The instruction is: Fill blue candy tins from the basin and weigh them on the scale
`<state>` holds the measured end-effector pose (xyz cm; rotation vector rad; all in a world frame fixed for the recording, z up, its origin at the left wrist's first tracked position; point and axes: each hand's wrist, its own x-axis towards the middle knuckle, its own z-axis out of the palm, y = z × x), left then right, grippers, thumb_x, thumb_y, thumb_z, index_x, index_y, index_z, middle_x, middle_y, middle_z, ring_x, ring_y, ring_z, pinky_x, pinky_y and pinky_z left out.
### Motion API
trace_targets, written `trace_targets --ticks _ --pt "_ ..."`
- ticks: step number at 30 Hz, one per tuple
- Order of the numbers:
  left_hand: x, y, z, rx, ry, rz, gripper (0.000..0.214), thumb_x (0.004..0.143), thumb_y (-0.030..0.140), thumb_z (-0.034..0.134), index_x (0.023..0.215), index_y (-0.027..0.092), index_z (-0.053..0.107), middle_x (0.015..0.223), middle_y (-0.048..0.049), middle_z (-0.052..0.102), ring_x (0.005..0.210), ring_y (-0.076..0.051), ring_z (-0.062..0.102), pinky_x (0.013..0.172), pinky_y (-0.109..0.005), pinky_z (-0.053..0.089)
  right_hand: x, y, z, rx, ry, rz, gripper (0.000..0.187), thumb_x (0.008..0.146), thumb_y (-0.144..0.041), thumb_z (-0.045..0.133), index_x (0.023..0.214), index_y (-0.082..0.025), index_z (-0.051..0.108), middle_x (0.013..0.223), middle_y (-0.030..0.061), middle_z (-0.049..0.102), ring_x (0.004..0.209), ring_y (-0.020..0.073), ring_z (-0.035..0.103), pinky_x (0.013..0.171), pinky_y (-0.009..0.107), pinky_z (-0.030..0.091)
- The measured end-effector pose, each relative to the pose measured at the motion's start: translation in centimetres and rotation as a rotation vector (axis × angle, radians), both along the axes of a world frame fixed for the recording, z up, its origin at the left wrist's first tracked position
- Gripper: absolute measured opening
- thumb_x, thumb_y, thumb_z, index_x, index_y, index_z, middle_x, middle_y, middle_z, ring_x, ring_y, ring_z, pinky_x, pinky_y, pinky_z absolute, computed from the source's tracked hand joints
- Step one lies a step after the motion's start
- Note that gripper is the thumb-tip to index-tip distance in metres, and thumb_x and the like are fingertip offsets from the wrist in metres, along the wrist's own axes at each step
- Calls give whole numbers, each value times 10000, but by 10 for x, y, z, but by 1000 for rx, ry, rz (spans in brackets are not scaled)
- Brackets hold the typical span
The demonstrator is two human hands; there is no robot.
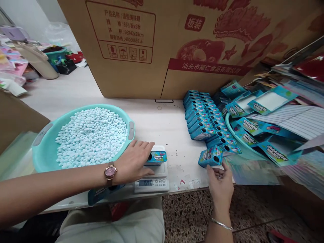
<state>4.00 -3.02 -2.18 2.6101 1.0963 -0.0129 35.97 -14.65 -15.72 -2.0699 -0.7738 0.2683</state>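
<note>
My left hand [135, 158], wearing a watch [110, 171], reaches over the white digital scale [152, 185] with its fingers stretched out. A blue candy box [159, 156] lies on the scale's plate, its left end hidden by that hand; whether they touch I cannot tell. Between thumb and fingers, my right hand [220, 180] grips another blue candy box [210, 156], slightly tilted, by its near side. Just beyond it stand rows of similar small boxes [201, 116]. To the left, a turquoise basin [42, 153] holds many pale blue candies [92, 136].
A big cardboard carton [136, 79] stands at the back. On the right, a turquoise tub [231, 130] overflows with blue packaging [275, 152]. A beige bottle [42, 62] is at the far left. The table's front edge runs below both hands, and a blue packet lies under my left wrist.
</note>
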Motion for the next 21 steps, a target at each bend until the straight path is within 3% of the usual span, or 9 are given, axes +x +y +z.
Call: trace_targets --ticks 6,12,17,21 --pt "2 4 -3 -108 37 20 502 804 375 601 1239 157 477 1174 -135 604 1047 -308 579 875 -426 456 -1 5 -3 -34 -5 22 720 732 -555 627 1325 -188 447 891 50 652 788 213 601 754 340 451" --pt "4 6 6 -24 -12 76 904 728 494 672 1431 148 222 1363 -167 468 1219 -321 464 951 -423 436 1 3 1 -77 -49 41 754 729 -571 616 1354 -200 415 936 60 663 824 225 602 751 343 436" --pt "5 4 18 39 -25 78 996 720 566 654 1455 116 155 1408 -189 400 1264 -324 402 997 -434 404 4 -2 -1 -71 -19 39 763 718 -578 638 1355 -225 412 956 56 661 826 223 604 745 340 426" --pt "6 3 16 57 -5 68 993 712 557 663 1445 90 182 1386 -196 418 1246 -333 414 982 -429 406 4 -2 0 -103 -24 38 778 707 -583 643 1358 -228 408 957 50 661 844 227 610 744 339 416"
